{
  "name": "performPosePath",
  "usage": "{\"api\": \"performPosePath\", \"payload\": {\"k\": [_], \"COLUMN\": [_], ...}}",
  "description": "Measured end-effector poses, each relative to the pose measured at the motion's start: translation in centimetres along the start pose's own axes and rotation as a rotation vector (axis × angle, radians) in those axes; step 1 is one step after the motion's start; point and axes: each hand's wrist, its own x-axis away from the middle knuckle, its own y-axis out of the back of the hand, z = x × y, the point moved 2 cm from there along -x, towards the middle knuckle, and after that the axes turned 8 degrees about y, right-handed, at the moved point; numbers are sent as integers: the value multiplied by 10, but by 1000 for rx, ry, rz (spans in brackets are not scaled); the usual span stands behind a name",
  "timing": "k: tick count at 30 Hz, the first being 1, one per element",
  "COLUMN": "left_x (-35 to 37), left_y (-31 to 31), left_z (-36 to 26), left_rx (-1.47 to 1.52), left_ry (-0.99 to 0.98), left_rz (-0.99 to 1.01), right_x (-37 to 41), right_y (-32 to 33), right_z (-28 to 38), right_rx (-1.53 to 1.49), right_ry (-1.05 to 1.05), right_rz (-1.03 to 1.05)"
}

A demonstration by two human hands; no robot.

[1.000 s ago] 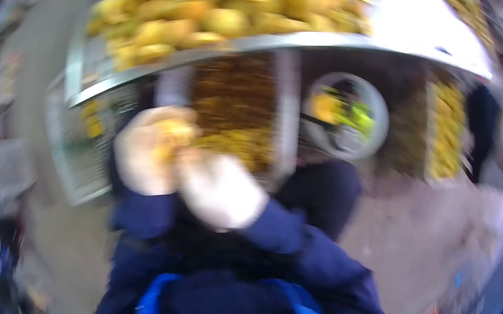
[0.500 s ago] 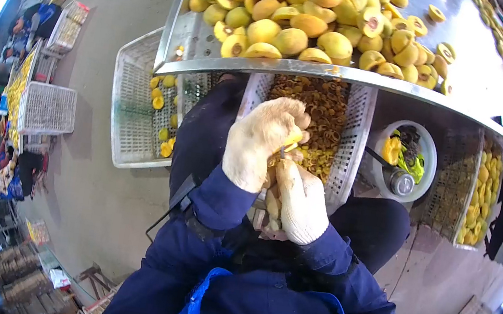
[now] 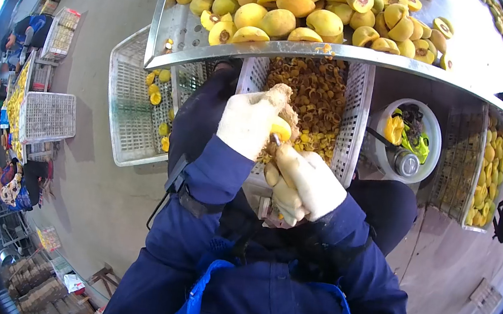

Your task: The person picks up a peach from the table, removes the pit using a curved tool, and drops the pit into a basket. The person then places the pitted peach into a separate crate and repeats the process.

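Note:
My left hand (image 3: 250, 120), in a soiled white glove, is closed around a yellow peach half (image 3: 280, 128) above the crate of scraps. Just below it, my right hand (image 3: 308, 183), also gloved, grips a small metal-bladed tool (image 3: 275, 140) whose tip meets the fruit's edge. Most of the tool's handle is hidden by the fingers. Beneath both hands, a white plastic crate (image 3: 353, 116) holds brown and yellow peach scraps (image 3: 310, 95). Many halved yellow peaches (image 3: 279, 22) lie piled on the metal table (image 3: 183, 26) ahead.
At left on the floor stands a white crate (image 3: 120, 101) with a few peach halves. A white bucket (image 3: 434, 146) at right contains a flask (image 3: 404, 162) and gloves or cloths. Beyond it is a crate of peaches (image 3: 484, 175). Other people (image 3: 19, 187) sit far left.
The view has shifted slightly. My left hand has turned, showing more of the peach half, and my right hand has drawn a little lower, with the tool's metal now visible.

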Motion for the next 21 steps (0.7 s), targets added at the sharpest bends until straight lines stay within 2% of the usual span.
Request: {"api": "performPosePath", "payload": {"k": [1, 4, 5, 6, 8, 10, 12, 13, 16, 19, 21], "left_x": [1, 5, -3, -6, -9, -9, -4, -4, -3, -4, -3], "left_y": [-4, -4, -1, 3, 7, 7, 1, 0, 12, 13, 11], "left_z": [-3, -12, -10, -6, -1, 4, 4, 2, 1, 6, 6], "left_rx": [40, 19, -22, -65, -144, -281, -216, -183, -64, -13, -122], "left_ry": [-13, 30, 83, 138, 64, 14, 8, -1, 141, 128, 22], "left_rz": [-33, -22, -14, -9, -36, -124, -173, -199, 23, 62, 38], "right_x": [2, 1, 1, -1, -8, -7, -10, -10, -9, -8, -7], "right_y": [-1, 2, -2, -3, 0, -2, -8, -9, -7, -7, -4], "right_z": [0, 0, 1, -4, -15, -22, -23, -23, -18, -17, -20], "right_rx": [-201, -217, 48, 110, 227, -168, -589, -580, -106, -205, -350], "right_ry": [-47, -49, -2, 9, 40, -57, -120, -94, 14, -67, -64], "right_rz": [21, 86, 25, 6, -38, 39, 98, 92, 1, 26, 89]}}
